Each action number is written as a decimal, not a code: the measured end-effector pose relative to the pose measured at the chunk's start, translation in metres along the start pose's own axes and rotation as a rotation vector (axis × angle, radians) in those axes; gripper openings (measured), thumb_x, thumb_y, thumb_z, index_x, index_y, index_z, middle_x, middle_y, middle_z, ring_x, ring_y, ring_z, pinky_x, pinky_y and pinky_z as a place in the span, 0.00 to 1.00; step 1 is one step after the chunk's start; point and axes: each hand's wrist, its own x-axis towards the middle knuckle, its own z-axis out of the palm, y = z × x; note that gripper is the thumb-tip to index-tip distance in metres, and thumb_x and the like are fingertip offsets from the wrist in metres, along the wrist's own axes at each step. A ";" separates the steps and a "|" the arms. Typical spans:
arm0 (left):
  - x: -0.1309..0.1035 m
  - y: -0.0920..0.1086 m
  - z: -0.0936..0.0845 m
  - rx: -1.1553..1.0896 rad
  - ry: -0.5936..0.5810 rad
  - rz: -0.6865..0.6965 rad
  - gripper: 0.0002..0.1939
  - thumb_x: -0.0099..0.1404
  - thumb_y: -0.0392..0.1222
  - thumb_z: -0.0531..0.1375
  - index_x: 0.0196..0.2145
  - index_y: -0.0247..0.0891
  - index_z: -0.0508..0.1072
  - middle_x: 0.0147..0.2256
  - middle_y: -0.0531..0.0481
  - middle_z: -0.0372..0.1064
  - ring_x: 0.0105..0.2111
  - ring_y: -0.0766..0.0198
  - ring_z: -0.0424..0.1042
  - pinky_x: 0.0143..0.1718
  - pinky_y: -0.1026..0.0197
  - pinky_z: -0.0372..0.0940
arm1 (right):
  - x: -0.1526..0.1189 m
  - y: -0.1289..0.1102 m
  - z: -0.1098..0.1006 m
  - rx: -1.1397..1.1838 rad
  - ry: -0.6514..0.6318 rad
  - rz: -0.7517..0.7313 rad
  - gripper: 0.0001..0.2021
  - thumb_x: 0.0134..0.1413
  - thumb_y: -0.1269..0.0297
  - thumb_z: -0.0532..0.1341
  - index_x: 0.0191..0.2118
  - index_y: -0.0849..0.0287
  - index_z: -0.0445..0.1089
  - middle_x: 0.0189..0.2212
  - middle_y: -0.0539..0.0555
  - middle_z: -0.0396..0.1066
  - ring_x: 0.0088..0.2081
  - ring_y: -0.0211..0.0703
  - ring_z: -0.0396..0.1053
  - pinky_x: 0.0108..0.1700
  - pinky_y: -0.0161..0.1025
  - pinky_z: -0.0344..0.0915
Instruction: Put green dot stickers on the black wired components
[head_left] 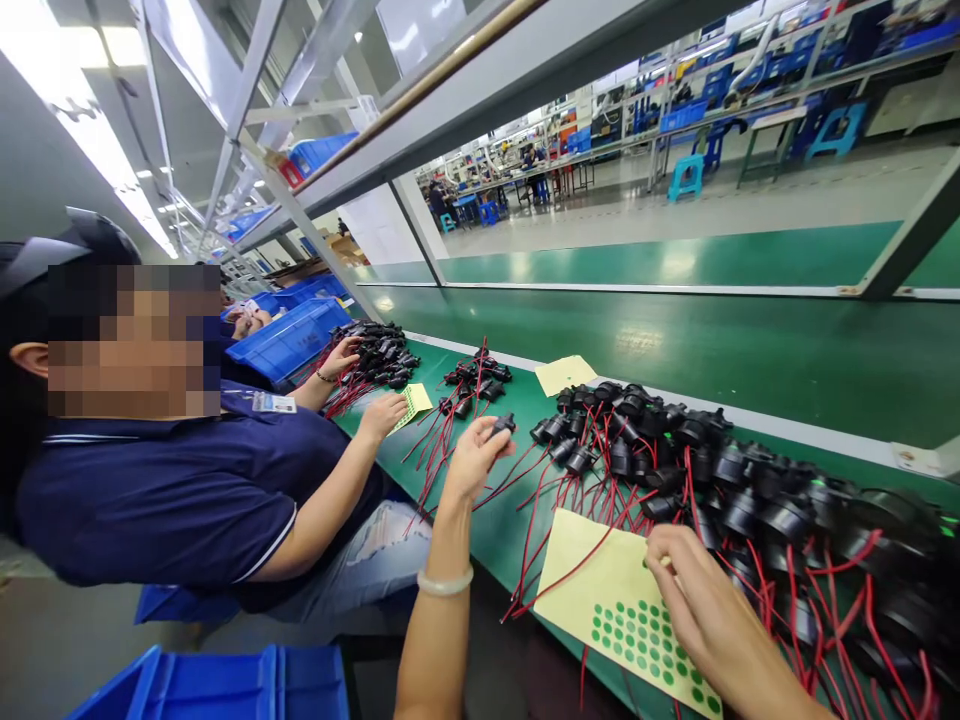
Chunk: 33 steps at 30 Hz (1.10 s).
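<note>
My left hand point(480, 455) is closed around a small black cylindrical part point(504, 425), raised above the green bench; red and black wires trail near it. Over a pale yellow sheet point(574, 560) of round green stickers point(630, 630) is my right hand point(694, 590), its thumb and forefinger pinched together. A speck of green shows at those fingertips, by the sheet's upper right edge. Beside the sheet, a long pile of black cylindrical parts point(739, 500) with red and black wires spreads along the bench, partly behind my right hand.
At left sits a co-worker point(172, 490), hands near another pile of black parts point(382, 350) and a smaller sticker sheet point(411, 405). A loose group of parts point(480, 380) and another yellow sheet point(564, 375) lie between. Blue bins point(292, 335) stand beyond; metal framing point(420, 235) rises behind the bench.
</note>
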 end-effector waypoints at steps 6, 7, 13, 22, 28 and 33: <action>-0.108 0.013 0.014 -0.372 -0.220 0.291 0.23 0.59 0.53 0.64 0.47 0.36 0.73 0.39 0.44 0.71 0.33 0.62 0.74 0.36 0.59 0.72 | 0.041 -0.065 -0.040 0.249 0.023 -0.056 0.08 0.66 0.68 0.49 0.34 0.53 0.59 0.39 0.54 0.65 0.42 0.39 0.68 0.40 0.33 0.67; -0.120 0.014 0.017 -0.384 -0.219 0.364 0.21 0.60 0.51 0.64 0.48 0.37 0.73 0.40 0.44 0.71 0.36 0.60 0.73 0.38 0.59 0.72 | 0.043 -0.075 -0.043 0.274 0.020 -0.066 0.08 0.66 0.68 0.49 0.34 0.53 0.59 0.40 0.54 0.65 0.42 0.39 0.68 0.41 0.33 0.67; -0.160 0.019 0.030 -0.182 -0.063 0.633 0.18 0.62 0.41 0.64 0.50 0.44 0.71 0.45 0.47 0.66 0.47 0.60 0.68 0.48 0.60 0.67 | 0.043 -0.105 -0.044 0.290 0.066 -0.106 0.06 0.64 0.71 0.51 0.35 0.54 0.60 0.40 0.55 0.65 0.43 0.40 0.68 0.42 0.35 0.68; -0.173 0.020 0.034 -0.055 0.008 0.814 0.22 0.63 0.33 0.62 0.54 0.43 0.66 0.47 0.44 0.68 0.49 0.57 0.68 0.50 0.54 0.66 | 0.033 -0.111 -0.035 0.095 0.214 -0.155 0.06 0.63 0.73 0.51 0.40 0.57 0.63 0.40 0.58 0.67 0.47 0.47 0.67 0.43 0.44 0.69; -0.174 0.020 0.034 -0.006 0.050 0.857 0.23 0.63 0.31 0.61 0.55 0.41 0.65 0.47 0.43 0.68 0.48 0.57 0.68 0.50 0.54 0.67 | 0.031 -0.112 -0.030 0.061 0.218 -0.179 0.06 0.64 0.73 0.51 0.40 0.57 0.62 0.40 0.58 0.66 0.47 0.48 0.66 0.44 0.46 0.68; -0.173 0.018 0.033 0.016 0.084 0.882 0.23 0.63 0.29 0.60 0.55 0.40 0.65 0.47 0.43 0.67 0.49 0.57 0.68 0.50 0.54 0.67 | 0.033 -0.111 -0.031 0.045 0.230 -0.196 0.04 0.64 0.71 0.53 0.41 0.58 0.63 0.40 0.58 0.66 0.46 0.48 0.66 0.45 0.45 0.67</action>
